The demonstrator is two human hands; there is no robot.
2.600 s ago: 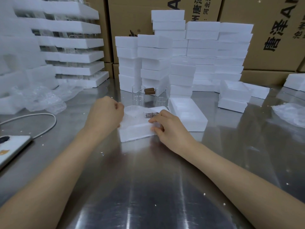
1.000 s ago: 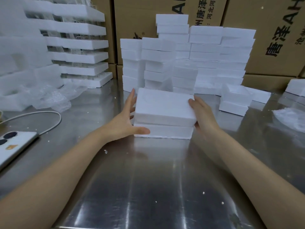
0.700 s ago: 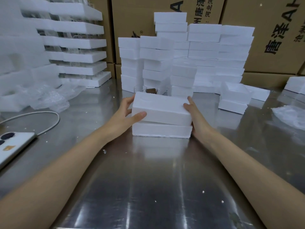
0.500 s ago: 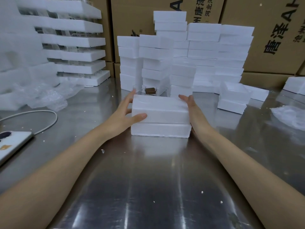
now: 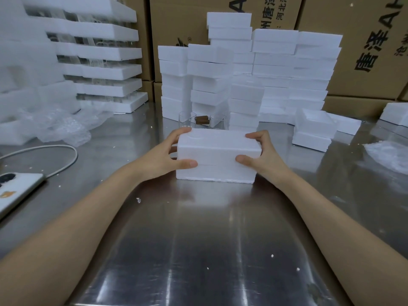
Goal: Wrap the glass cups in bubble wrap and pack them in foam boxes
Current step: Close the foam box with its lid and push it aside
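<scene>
A closed white foam box [image 5: 217,154], lid pressed on its base, rests on the steel table [image 5: 198,239] in front of me. My left hand [image 5: 164,156] grips its left end, thumb on the front seam and fingers over the top. My right hand [image 5: 263,157] grips the right end the same way. Behind the box stand two empty glass cups [image 5: 186,119] [image 5: 217,121] with a small brown object [image 5: 202,119] between them. What lies inside the box is hidden.
Stacks of white foam boxes [image 5: 254,69] line the back, in front of cardboard cartons [image 5: 364,51]. Foam trays holding glasses [image 5: 103,54] stand back left, with bubble wrap [image 5: 55,127] below them. A phone [image 5: 15,191] with its cable lies left. More wrap [image 5: 388,154] lies right.
The box was open with something inside; a foam lid was brought over it and lowered. Both hands have shifted from flat on the ends to gripping, thumbs on the front seam.
</scene>
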